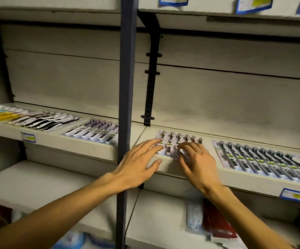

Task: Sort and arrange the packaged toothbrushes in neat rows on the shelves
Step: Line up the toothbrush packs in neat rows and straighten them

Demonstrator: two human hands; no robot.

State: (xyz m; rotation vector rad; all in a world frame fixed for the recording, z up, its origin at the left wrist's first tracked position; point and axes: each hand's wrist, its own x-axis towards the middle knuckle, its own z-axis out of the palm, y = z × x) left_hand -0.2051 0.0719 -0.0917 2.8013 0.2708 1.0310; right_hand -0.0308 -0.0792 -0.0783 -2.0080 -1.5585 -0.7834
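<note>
- Two hands: left hand [136, 164] at 6 o'clock, right hand [197, 162] beside it toward 5.
- Five groups of packaged toothbrushes on the middle shelf [84, 142].
- Six packs in the centre group [178, 141].
- Six packs or so in the purple group [93, 131] at 9 o'clock; edge hidden.
- Two shelf labels [28, 137] on that shelf's front.

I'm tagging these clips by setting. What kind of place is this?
Most likely a shop aisle: tiered shelves hold rows of packaged toothbrushes, and price labels are stuck on the shelf edges.
</note>
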